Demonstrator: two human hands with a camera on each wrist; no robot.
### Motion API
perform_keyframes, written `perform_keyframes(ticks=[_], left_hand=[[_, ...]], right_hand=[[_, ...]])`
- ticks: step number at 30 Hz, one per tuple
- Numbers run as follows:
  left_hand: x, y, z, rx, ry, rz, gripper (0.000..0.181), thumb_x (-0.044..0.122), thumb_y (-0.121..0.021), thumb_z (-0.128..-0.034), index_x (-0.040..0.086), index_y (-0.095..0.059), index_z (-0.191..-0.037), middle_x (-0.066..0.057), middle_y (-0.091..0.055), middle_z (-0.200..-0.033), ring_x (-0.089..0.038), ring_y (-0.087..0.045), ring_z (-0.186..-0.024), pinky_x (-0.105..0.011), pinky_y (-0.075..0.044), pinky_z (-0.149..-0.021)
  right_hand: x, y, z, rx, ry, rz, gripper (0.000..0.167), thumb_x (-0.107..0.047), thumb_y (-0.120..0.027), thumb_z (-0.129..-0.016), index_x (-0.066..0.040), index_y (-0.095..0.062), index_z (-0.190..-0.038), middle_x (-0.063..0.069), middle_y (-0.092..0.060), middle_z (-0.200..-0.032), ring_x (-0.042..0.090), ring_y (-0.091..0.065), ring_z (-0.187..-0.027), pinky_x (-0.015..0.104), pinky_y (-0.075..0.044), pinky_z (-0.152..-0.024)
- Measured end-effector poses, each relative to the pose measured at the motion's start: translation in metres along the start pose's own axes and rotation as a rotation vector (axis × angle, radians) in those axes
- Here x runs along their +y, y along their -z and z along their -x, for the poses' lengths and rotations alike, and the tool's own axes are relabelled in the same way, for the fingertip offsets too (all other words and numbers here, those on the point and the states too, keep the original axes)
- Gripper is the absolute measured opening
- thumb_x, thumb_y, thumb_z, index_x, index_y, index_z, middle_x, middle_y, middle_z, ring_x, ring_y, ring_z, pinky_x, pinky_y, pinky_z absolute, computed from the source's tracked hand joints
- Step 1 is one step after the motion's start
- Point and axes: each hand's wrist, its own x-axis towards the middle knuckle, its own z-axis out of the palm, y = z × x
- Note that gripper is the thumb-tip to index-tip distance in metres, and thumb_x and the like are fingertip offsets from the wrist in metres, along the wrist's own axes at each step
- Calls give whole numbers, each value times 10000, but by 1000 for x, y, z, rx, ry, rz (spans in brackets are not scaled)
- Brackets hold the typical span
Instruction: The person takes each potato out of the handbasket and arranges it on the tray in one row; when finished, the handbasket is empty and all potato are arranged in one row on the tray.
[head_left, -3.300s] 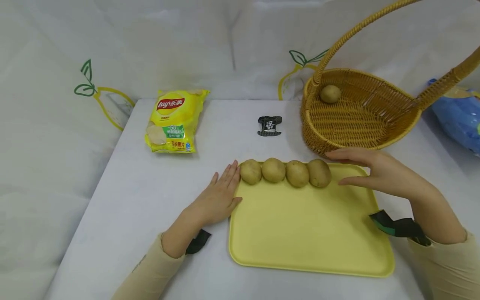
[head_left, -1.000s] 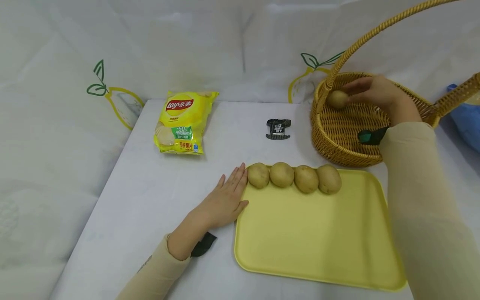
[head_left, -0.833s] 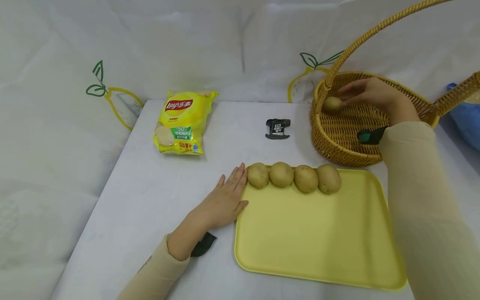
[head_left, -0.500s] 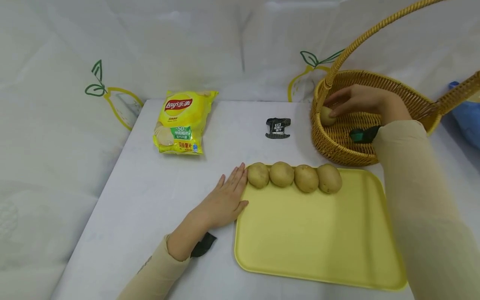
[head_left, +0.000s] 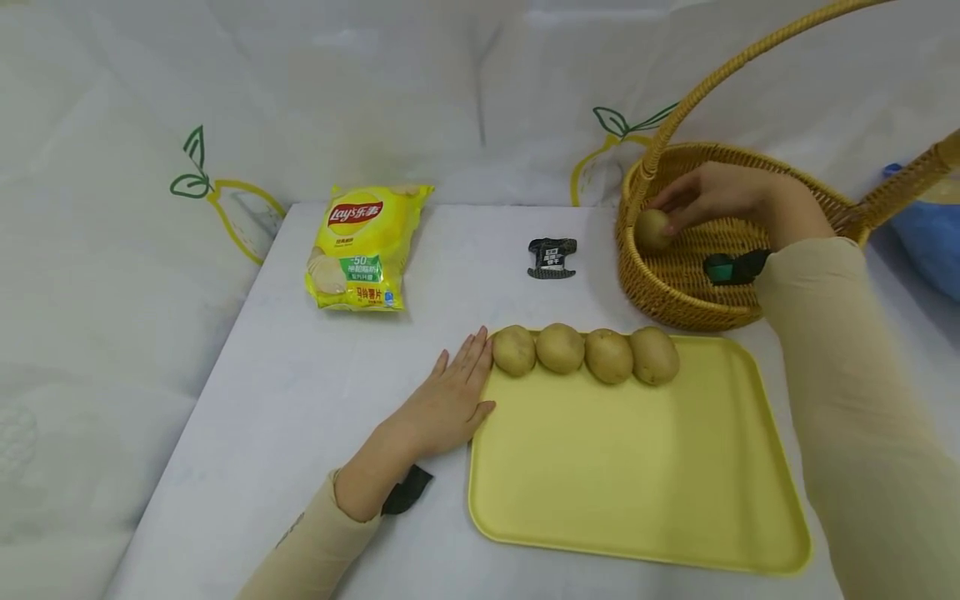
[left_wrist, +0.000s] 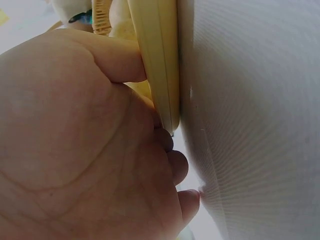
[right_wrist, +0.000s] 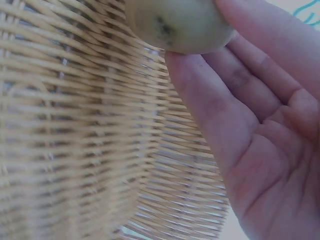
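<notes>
My right hand (head_left: 723,200) reaches into the wicker basket (head_left: 675,304) at the back right. Its thumb and fingers pinch a potato (head_left: 652,230) against the basket's left inner wall. In the right wrist view, that potato (right_wrist: 177,22) shows a dark blemish, with a thumb and fingers on its sides. My left hand (head_left: 438,408) lies with straight fingers along the left rim of the yellow tray (head_left: 637,467). Its thumb (left_wrist: 117,57) touches the tray's rim in the left wrist view. Several potatoes (head_left: 560,348) sit in a row along the tray's far edge.
A yellow bag of Lay's chips (head_left: 367,250) stands at the back left. Between it and the basket lies a small black packet (head_left: 552,258). The basket's tall handle (head_left: 720,75) arches above my right forearm. Something blue (head_left: 930,237) is partly visible behind the basket.
My right hand has moved from beside the tray's potatoes into the basket and taken hold of the potato there. That potato has shifted toward me. The left hand has stayed at the tray's rim.
</notes>
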Motion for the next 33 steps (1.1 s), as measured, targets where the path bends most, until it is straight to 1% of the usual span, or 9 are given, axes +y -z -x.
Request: perform_keyframes(ticks=[2,4,9,12,17,20,25,29,33], left_hand=[[-1,0,-1,-2,2,2,704,298,-425,-1007,-28,-34,-1494,-141,80,-1565,-246,52,-1430,-495,-81,-1126],[-2,0,-3,-5,6,2,703,298,-423,-1008,-26,-32,-1494,-138,83,-1565,-244,57,-1429,-492,-77,-1127],[-6,0,-6,-2,9,-18,696,300,-415,-1011,-31,-37,-1493,-145,77,-1564,-254,45,-1430,-492,-81,-1127],[-9,0,-7,2,15,-24,692,303,-412,-1012,-30,-42,-1493,-144,71,-1565,-254,40,-1430,-491,-82,-1127],[-12,0,-10,2,23,-15,694,304,-410,-1012,-27,-36,-1494,-139,77,-1564,-252,48,-1430,-490,-74,-1127],[-14,0,-12,1,22,-18,695,300,-409,-1013,-29,-30,-1492,-143,81,-1562,-256,47,-1429,-493,-74,-1126],[-16,1,-14,5,19,-26,696,296,-414,-1012,-33,-30,-1491,-149,77,-1561,-258,38,-1429,-496,-78,-1125],[-17,2,-15,13,13,-25,694,289,-417,-1011,-40,-36,-1490,-158,67,-1561,-266,28,-1429,-501,-85,-1124],[-18,3,-17,11,13,-21,695,283,-414,-1012,-42,-25,-1488,-159,68,-1561,-267,25,-1429,-497,-86,-1125]], right_hand=[[-2,3,6,17,-1,21,611,-317,-694,-865,-8,-495,-1353,205,-520,-1321,344,-491,-1186,509,-379,-970],[-4,6,13,30,1,25,601,-315,-689,-869,-17,-496,-1354,195,-528,-1317,298,-513,-1167,495,-376,-974],[-10,5,30,75,18,40,567,-292,-693,-869,-35,-513,-1341,155,-533,-1317,41,-519,-1055,347,-398,-934],[-11,0,42,116,26,17,535,-277,-702,-863,-60,-537,-1323,133,-517,-1326,-32,-473,-1029,301,-393,-901],[-11,-11,63,198,78,41,463,-232,-724,-846,-111,-596,-1274,104,-559,-1277,-79,-500,-982,186,-412,-815],[-13,-19,76,250,84,48,453,-222,-738,-832,-144,-613,-1260,6,-582,-1235,-92,-548,-923,127,-416,-755],[-19,-35,96,296,118,-51,445,-145,-739,-825,-136,-619,-1253,-140,-571,-1175,-54,-602,-914,160,-484,-713],[-20,-51,109,311,154,-92,445,-87,-752,-799,-126,-637,-1228,-192,-594,-1132,2,-636,-900,187,-505,-686],[-15,-67,117,322,214,-111,462,-17,-755,-773,-108,-645,-1213,-226,-604,-1126,-8,-636,-900,167,-500,-680]])
